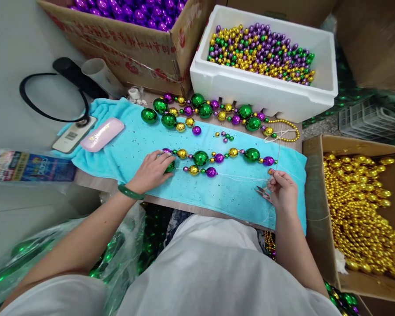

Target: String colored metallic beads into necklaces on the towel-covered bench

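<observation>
On the blue towel [237,199], a strand of green, gold and purple beads [200,157] lies doubled in two rows. My left hand [153,172] rests at its left end, fingers and thumb closed around a large green bead [170,166] that they partly cover. White thread [240,177] runs from the lower row to my right hand [283,188], which pinches it between thumb and fingertips. A thin, straight line like a long needle [279,145] rises from that pinch. Small scissors [262,193] show beside my right palm; whether the hand holds them is unclear.
Behind lie another bead strand [205,110] and several loose small beads [224,135]. A white foam box [260,90] of mixed beads and a carton [145,57] of purple ones stand farther back. Gold beads fill a carton [316,210] at right. A pink case [102,134] sits left.
</observation>
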`<state>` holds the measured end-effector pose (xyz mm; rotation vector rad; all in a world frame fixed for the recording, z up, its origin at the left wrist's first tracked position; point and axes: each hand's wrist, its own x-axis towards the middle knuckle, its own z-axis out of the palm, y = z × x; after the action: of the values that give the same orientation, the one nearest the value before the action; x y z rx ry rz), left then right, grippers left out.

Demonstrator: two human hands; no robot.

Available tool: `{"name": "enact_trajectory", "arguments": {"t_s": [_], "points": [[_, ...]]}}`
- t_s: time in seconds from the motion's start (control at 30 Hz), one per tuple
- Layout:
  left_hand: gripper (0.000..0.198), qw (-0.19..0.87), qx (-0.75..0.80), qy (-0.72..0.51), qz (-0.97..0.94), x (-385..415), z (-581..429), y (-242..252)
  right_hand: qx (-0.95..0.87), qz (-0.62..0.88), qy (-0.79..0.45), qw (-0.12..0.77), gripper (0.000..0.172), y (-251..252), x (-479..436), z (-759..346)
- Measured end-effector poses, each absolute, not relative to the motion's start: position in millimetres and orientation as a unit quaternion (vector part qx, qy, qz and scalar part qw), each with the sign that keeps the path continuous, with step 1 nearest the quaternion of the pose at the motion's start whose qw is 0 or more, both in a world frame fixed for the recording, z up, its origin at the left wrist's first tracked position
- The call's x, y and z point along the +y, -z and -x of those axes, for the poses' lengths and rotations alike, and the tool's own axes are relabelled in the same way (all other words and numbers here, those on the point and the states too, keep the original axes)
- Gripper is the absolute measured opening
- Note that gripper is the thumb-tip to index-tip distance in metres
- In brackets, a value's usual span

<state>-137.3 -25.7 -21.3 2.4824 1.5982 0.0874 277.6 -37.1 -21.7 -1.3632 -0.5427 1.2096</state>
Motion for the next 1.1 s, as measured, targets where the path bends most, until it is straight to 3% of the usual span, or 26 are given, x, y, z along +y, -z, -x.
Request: {"name": "enact_trajectory", "arguments": {"t_s": [0.37, 0.57, 0.7, 0.97, 1.1], "points": [[0.057, 0.106, 0.525, -0.048, -0.843, -21.3, 131.6, 14.5, -0.211, 0.593, -0.532, 0.567, 0.025, 20.4, -36.4, -277.1], [0.033, 0.080, 0.502, -0.116, -0.853, -8.6, 101.3, 3.4, -0.223, 0.581, -0.530, 0.575, 0.023, 13.5, -32.5, -269.3], [0.032, 0.077, 0.518, -0.156, -0.837, 31.0, 76.6, 0.0, -0.262, 0.588, -0.519, 0.563, 0.024, 13.5, -32.1, -259.8], [0.032, 0.176, 0.540, -0.097, -0.818, 119.8, -2.3, 11.6, -0.304, 0.580, -0.540, 0.529, 0.023, 19.1, -36.6, -234.7], [0.022, 0.232, 0.550, -0.081, -0.799, 139.8, -21.2, 24.8, -0.318, 0.585, -0.538, 0.518, 0.024, 17.5, -38.2, -230.0]]}}
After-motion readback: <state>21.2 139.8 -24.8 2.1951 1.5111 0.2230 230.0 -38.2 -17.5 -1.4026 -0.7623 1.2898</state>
